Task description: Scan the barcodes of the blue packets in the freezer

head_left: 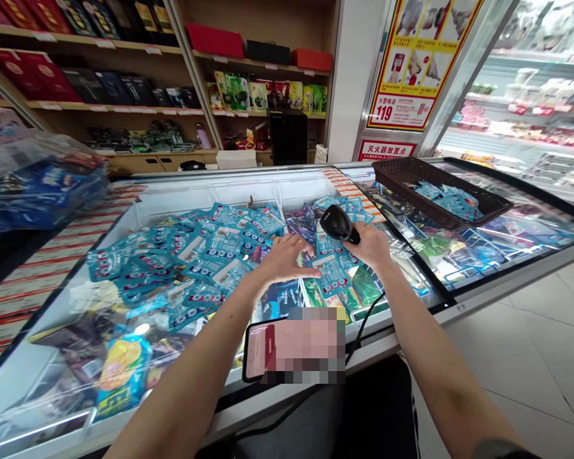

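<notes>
A phone [291,349] lies nearest; beyond it, left hand [288,258] half-open, empty, right hand [370,247] gripping scanner [337,223]; tugging the cord [363,324] beside phone could dislodge it.

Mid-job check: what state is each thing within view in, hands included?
Left hand: open, fingers curved, thumb apart
Right hand: closed around the scanner's handle
Scanner: held up, head tilted
Cable: slack, curving
Phone: lying flat, screen lit, partly pixelated
Blue packets: piled loosely, overlapping
Brown basket: upright, uncovered, some blue packets inside
</notes>
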Demonstrator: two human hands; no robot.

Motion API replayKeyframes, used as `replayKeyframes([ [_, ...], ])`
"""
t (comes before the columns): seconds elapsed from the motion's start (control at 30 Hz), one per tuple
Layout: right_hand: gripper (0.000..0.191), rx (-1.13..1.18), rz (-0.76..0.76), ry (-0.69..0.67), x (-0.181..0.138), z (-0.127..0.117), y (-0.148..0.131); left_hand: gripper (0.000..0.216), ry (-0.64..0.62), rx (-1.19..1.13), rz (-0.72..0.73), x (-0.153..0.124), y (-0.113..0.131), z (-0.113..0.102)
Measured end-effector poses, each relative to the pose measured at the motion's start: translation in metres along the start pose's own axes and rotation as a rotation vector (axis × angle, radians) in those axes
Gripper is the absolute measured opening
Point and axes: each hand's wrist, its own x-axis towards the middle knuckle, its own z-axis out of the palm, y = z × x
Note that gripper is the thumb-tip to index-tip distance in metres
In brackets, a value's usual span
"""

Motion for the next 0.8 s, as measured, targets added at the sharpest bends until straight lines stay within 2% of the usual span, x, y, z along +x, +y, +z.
replayKeyframes([
  [0.17,0.035,-0.008,0.003,0.001,-0.001,0.0,-0.001,0.056,-0.032,-0.055,-0.017,0.0,0.005,0.006],
  [0.27,0.034,-0.009,0.006,0.009,-0.001,0.0,0.0,0.053,0.006,-0.224,-0.138,0.0,-0.003,0.007],
  [0.33,0.034,-0.007,0.004,0.011,-0.001,0.0,0.0,0.051,0.085,-0.385,-0.225,0.0,-0.01,0.007],
  [0.43,0.035,-0.007,0.001,0.005,-0.001,0.0,0.001,0.049,0.235,-0.554,-0.268,0.0,-0.019,0.008],
  [0.67,0.035,0.002,-0.01,0.008,-0.001,-0.002,0.0,0.05,0.605,-0.458,-0.378,0.001,-0.033,0.01],
  [0.73,0.035,0.011,-0.031,0.011,-0.002,-0.002,0.0,0.052,0.67,-0.455,-0.39,0.0,-0.034,0.011],
  [0.8,0.034,0.021,-0.062,0.012,-0.002,-0.003,-0.001,0.046,0.7,-0.441,-0.388,-0.001,-0.033,0.011],
])
